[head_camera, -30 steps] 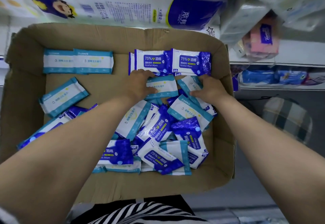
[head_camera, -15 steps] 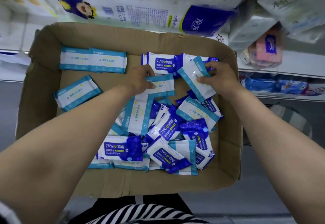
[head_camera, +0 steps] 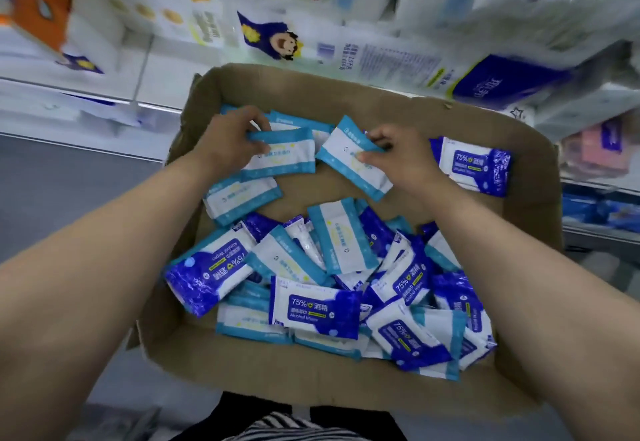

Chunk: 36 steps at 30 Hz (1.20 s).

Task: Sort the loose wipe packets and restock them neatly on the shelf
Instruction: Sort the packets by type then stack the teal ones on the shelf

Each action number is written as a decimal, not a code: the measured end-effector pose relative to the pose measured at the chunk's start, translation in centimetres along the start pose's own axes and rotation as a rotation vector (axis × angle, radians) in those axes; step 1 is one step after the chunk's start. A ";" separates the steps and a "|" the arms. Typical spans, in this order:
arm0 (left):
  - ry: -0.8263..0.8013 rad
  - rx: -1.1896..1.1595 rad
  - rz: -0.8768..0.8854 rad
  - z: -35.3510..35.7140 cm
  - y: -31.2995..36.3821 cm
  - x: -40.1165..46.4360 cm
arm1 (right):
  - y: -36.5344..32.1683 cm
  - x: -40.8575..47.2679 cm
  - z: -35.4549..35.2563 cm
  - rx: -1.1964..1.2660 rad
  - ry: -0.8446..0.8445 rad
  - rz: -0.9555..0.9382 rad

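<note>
A shallow cardboard box (head_camera: 346, 381) holds several wipe packets of two kinds. Light-blue and white packets lie at the back left, and dark-blue 75% alcohol packets (head_camera: 315, 310) are piled in the front half. My left hand (head_camera: 225, 135) grips a light-blue packet (head_camera: 284, 158) by its left end, above the back-left row. My right hand (head_camera: 398, 153) pinches a second light-blue packet (head_camera: 349, 160), tilted, just right of the first. Another light-blue packet (head_camera: 242, 198) lies flat below my left hand. Two dark-blue packets (head_camera: 474, 166) stand at the back right.
Store shelves (head_camera: 86, 94) run behind the box, stocked with large tissue and toilet-paper packs (head_camera: 381, 56). A shelf on the right (head_camera: 595, 198) holds more blue packs and a pink pack (head_camera: 599, 149). Grey floor (head_camera: 69, 180) shows on the left. My striped top (head_camera: 277, 430) is below the box.
Both hands have carried their light-blue packets from the box's middle and right toward the back-left row. The view has swung left.
</note>
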<state>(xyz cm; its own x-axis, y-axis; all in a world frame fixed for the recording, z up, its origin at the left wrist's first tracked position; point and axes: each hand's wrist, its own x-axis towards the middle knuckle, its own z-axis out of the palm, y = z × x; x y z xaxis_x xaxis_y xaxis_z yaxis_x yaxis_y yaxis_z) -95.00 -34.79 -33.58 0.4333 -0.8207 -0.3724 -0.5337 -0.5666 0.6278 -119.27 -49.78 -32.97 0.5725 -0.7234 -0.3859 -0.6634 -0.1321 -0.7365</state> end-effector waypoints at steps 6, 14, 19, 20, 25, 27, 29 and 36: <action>0.158 0.162 0.043 -2.9 -3.3 2.5 | -4.6 4.7 3.7 -0.106 -0.070 -0.098; 0.259 0.807 0.251 2.3 -3.7 0.0 | -4.4 6.3 7.2 -0.470 -0.116 -0.084; 0.103 0.734 0.134 2.3 -4.0 0.3 | -3.9 5.1 9.8 -0.587 -0.057 -0.086; 0.069 0.658 0.098 2.1 -4.0 0.4 | -4.0 5.1 10.1 -0.617 -0.041 -0.090; 0.049 0.586 0.155 1.8 -4.4 1.6 | -3.5 5.5 11.2 -0.741 0.051 -0.112; 0.048 0.564 0.181 1.8 -4.6 2.4 | -3.1 5.5 11.2 -0.757 0.076 -0.110; 0.039 0.570 0.227 1.7 -4.4 3.1 | -2.9 5.4 10.9 -0.763 0.079 -0.088; 0.091 0.611 0.181 2.2 -4.8 2.7 | -1.6 4.7 9.4 -0.640 0.065 -0.021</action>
<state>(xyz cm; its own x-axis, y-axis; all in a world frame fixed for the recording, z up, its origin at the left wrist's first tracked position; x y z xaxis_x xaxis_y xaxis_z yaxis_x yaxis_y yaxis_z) -92.87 -34.45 -39.06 0.3427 -0.9131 -0.2208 -0.9101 -0.3810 0.1628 -110.92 -46.58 -38.83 0.5717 -0.7531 -0.3256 -0.8199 -0.5108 -0.2583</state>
